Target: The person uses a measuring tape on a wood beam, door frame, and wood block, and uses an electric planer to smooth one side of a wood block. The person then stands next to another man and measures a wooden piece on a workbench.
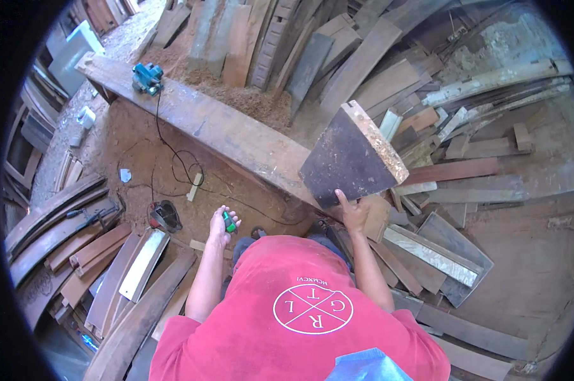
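From my seat I see the dark wooden block up in the right hand, the nearer of the two; the left hand sits well apart, off to the block's lower left. The right fingers hold the block by its near edge, thumb laid on the dark face, the rest hidden behind it. From that grip the block stretches away from the wearer, and its pale, rough edge slants from upper left to lower right, which I judge is the relation to mind. Its left corner overlaps the end of the plank tabletop in my view; whether they touch, I can't tell. The left fingers curl around a small green-and-black device, and a teal power tool rests on the tabletop's far end.
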The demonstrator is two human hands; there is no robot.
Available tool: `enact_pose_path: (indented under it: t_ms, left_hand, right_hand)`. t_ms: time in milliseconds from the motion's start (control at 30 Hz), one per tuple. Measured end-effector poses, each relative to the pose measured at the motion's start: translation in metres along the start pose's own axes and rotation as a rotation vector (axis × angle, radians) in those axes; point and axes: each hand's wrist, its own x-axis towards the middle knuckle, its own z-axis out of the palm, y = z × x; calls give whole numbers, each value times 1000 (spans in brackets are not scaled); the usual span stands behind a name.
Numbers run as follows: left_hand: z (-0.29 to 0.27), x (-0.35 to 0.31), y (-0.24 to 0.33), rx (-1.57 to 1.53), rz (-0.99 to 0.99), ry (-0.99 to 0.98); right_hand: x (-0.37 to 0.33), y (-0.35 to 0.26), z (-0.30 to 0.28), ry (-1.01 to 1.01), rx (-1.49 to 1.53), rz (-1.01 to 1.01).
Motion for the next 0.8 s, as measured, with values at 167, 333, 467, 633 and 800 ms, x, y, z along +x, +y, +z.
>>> enact_pose_path:
  t_ms: [167,333,467,633,800]
  left_hand:
    - [29,-32,9,249,161,-45]
    - [101,-104,49,657,595,-227]
    - [171,-169,89,904,1133,-394]
    - [249,-243,104,1062,1273,-542]
    - [284,-263,86,1371,1397,-560]
  right_hand:
    - [-13,-8,2,18,15,-39]
    - [-11,5,3,14,11,-89]
    - [-10,19,5,-22,-21,-121]
    - [-7,18,2,-37,-36,-162]
    - [-1,6,-3,-35,-33,-257]
